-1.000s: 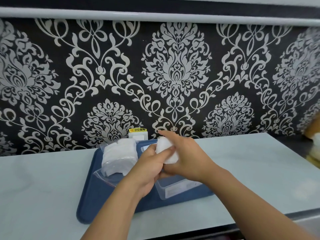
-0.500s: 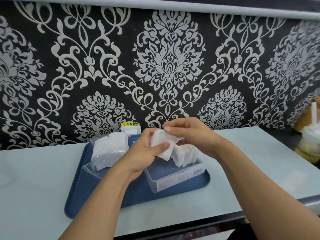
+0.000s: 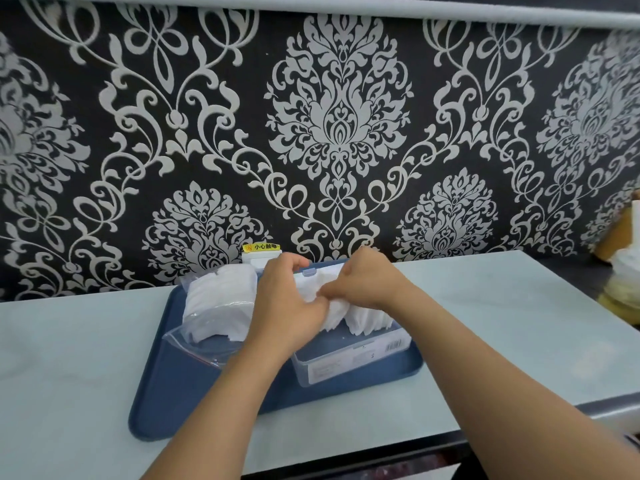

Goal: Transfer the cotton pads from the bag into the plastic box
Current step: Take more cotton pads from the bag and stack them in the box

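Observation:
A clear plastic box (image 3: 349, 363) stands on the right half of a blue tray (image 3: 180, 393), its hinged lid up at the back. White cotton pads (image 3: 367, 318) stand on edge inside it. My left hand (image 3: 287, 306) and my right hand (image 3: 367, 282) meet over the box, fingers closed on a stack of pads (image 3: 334, 315) that they press down among the others. A clear zip bag (image 3: 218, 303) lies on the tray's left half, still holding a thick bundle of white pads.
The tray sits on a pale countertop (image 3: 69, 358) against a black and silver patterned wall. A small white outlet with a yellow warning label (image 3: 261, 252) is behind the tray. Pale objects (image 3: 623, 271) stand at the far right edge.
Both hands have lowered the stack of pads from above the tray down into the box. The camera view has shifted slightly.

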Demonstrator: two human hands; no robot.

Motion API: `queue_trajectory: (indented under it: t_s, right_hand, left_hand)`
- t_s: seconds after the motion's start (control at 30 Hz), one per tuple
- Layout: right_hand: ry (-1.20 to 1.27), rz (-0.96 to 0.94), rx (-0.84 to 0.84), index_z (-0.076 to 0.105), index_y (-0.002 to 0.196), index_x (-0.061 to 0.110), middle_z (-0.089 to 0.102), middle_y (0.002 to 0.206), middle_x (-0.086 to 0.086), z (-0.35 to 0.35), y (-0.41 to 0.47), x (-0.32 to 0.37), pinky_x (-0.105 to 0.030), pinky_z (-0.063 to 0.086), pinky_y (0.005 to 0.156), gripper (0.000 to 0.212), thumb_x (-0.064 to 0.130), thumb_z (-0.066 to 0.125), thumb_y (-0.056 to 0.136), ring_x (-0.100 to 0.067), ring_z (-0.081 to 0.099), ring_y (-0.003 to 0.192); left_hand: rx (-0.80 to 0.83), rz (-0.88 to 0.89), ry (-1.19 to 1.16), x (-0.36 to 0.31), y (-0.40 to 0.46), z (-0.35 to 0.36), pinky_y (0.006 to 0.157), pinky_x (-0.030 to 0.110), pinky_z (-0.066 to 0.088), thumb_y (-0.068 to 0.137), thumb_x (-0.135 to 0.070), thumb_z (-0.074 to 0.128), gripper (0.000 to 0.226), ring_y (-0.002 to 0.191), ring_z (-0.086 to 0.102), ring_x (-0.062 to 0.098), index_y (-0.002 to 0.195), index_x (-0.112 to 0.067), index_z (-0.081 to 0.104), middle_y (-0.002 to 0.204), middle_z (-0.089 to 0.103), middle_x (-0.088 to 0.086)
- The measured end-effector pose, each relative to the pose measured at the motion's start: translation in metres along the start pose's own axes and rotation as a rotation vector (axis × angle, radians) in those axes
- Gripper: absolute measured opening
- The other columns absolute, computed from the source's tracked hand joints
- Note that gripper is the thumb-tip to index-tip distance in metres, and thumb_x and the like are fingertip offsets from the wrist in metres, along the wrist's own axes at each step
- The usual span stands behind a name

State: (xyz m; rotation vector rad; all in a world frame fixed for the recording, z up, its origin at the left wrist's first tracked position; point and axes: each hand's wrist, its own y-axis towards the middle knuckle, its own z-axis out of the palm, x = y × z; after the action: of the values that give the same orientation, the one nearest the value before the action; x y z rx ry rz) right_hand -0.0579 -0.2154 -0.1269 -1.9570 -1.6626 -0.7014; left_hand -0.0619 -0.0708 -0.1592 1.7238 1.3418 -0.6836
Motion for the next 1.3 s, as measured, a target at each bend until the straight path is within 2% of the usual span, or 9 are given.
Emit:
queue_trajectory:
  t_s: [0.3, 0.5, 0.63, 0.73, 0.87, 0.97, 1.03, 1.13, 1.3]
  right_hand:
    - [-0.454, -0.038, -0.211, 0.038, 0.072, 0.019, 0.058, 0.083, 0.002, 0.02, 0.001, -0.003, -0.028, 0.041, 0.062, 0.044, 0.043, 0.076, 0.076, -0.02, 0.053, 0.074]
    - [0.003, -0.032, -0.273, 0.051, 0.057, 0.014, 0.046, 0.052, 0.005, -0.013, 0.008, -0.026, -0.027, 0.039, 0.056, 0.037, 0.038, 0.069, 0.079, -0.016, 0.041, 0.051]
    - [0.092, -0.214, -0.187, 0.064, 0.123, 0.027, 0.061, 0.121, 0.009, -0.016, 0.003, -0.05, -0.036, 0.043, 0.098, 0.038, 0.05, 0.044, 0.099, -0.013, 0.054, 0.114]
    - [-0.238, -0.186, 0.14, 0.026, 0.157, 0.034, 0.02, 0.166, 0.009, 0.01, -0.001, -0.058, -0.055, 0.007, 0.123, 0.068, 0.067, 0.018, 0.099, -0.017, 0.01, 0.154]
    - [-0.398, -0.165, 0.087, 0.015, 0.16, 0.033, 0.007, 0.169, 0.007, 0.01, -0.004, -0.049, -0.06, -0.004, 0.121, 0.071, 0.069, 0.015, 0.098, -0.018, -0.002, 0.156]
    - [-0.215, -0.283, -0.29, 0.054, 0.14, 0.023, 0.053, 0.146, 0.0, 0.006, -0.015, -0.023, -0.05, 0.031, 0.116, 0.058, 0.06, 0.032, 0.101, -0.023, 0.043, 0.139]
    - [0.046, -0.475, -0.452, 0.072, 0.1, 0.019, 0.072, 0.099, 0.003, 0.013, -0.033, 0.009, -0.039, 0.052, 0.085, 0.033, 0.042, 0.049, 0.101, -0.017, 0.065, 0.095]
    - [0.005, -0.712, -0.166, 0.062, 0.071, 0.016, 0.061, 0.065, 0.002, 0.047, -0.064, 0.052, -0.038, 0.047, 0.059, 0.023, 0.025, 0.054, 0.091, -0.02, 0.057, 0.063]
    - [-0.414, -0.495, 0.163, 0.063, 0.11, 0.012, 0.066, 0.112, -0.015, 0.11, -0.068, 0.07, -0.034, 0.038, 0.07, 0.018, 0.016, 0.051, 0.096, -0.037, 0.064, 0.097]
  left_hand:
    - [0.185, -0.082, 0.348, -0.015, -0.008, 0.014, 0.072, 0.028, 0.043, 0.093, -0.011, 0.055, 0.016, 0.092, 0.057, 0.021, 0.108, -0.013, 0.06, 0.109, 0.065, 0.004]
    - [0.362, -0.102, 0.396, -0.011, -0.002, 0.012, 0.093, 0.037, 0.052, 0.094, -0.013, 0.048, 0.033, 0.111, 0.06, 0.023, 0.126, -0.013, 0.056, 0.124, 0.063, 0.005]
    - [0.428, -0.013, 0.485, -0.013, -0.004, 0.019, 0.087, 0.035, 0.051, 0.095, -0.013, 0.049, 0.033, 0.103, 0.059, 0.022, 0.127, -0.018, 0.056, 0.121, 0.063, 0.004]
    - [0.484, 0.049, 0.573, -0.014, -0.01, 0.021, 0.081, 0.034, 0.05, 0.097, -0.016, 0.048, 0.03, 0.095, 0.058, 0.021, 0.125, -0.018, 0.056, 0.109, 0.06, 0.002]
    - [0.4, 0.088, 0.537, -0.016, -0.014, 0.009, 0.086, 0.039, 0.054, 0.097, -0.015, 0.044, 0.025, 0.096, 0.06, 0.024, 0.112, -0.017, 0.064, 0.109, 0.062, 0.006]
    - [0.122, 0.19, 0.39, -0.015, -0.01, -0.017, 0.085, 0.038, 0.057, 0.091, -0.014, 0.05, 0.029, 0.092, 0.067, 0.018, 0.104, -0.023, 0.075, 0.1, 0.073, -0.001]
    - [-0.153, 0.244, 0.225, -0.01, -0.008, -0.048, 0.076, 0.032, 0.059, 0.081, -0.015, 0.058, 0.028, 0.082, 0.068, 0.01, 0.099, -0.025, 0.077, 0.091, 0.075, -0.009]
    - [-0.391, 0.222, 0.094, 0.015, -0.006, -0.094, 0.073, 0.028, 0.054, 0.069, -0.011, 0.06, 0.035, 0.083, 0.064, 0.01, 0.1, -0.022, 0.072, 0.093, 0.069, -0.011]
    - [-0.096, -0.147, 0.191, 0.076, -0.005, -0.128, 0.099, 0.03, 0.038, 0.072, -0.008, 0.074, 0.07, 0.128, 0.047, 0.022, 0.136, -0.026, 0.053, 0.137, 0.048, -0.001]
